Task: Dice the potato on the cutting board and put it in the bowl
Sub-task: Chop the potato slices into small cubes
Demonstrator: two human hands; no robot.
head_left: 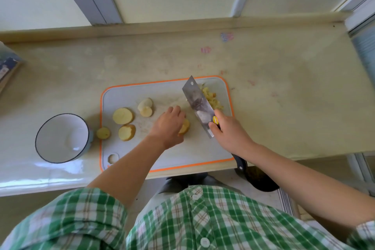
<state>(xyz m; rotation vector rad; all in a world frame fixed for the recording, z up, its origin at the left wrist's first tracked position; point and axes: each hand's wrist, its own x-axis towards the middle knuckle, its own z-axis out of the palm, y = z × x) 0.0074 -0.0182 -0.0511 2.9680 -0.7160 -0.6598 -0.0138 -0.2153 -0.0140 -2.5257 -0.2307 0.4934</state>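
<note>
Fingers (175,110) of my left hand (169,126) curl down over a potato chunk (185,126) near the board's middle. They pin it so it can't roll, tips tucked away from the edge. My right hand (229,134) wraps the cleaver (197,103) at the handle, thumb and forefinger pinching the blade's heel for control. Blade sits just right of the chunk, tilted, tip pointing away from me. Can't tell if its edge touches the board.

Rest of the head view: diced pile (212,97) is parked beyond the blade at the far right corner of the cutting board (182,152), out of the cutting lane. Several slices (122,115) lie on the left side, next up I'd guess. One small end piece (103,133) lies off the board, btw. it and the bowl (60,138). Bowl stands left on the counter (284,87), no potato in it yet, prob. close enough to scrape into.
</note>
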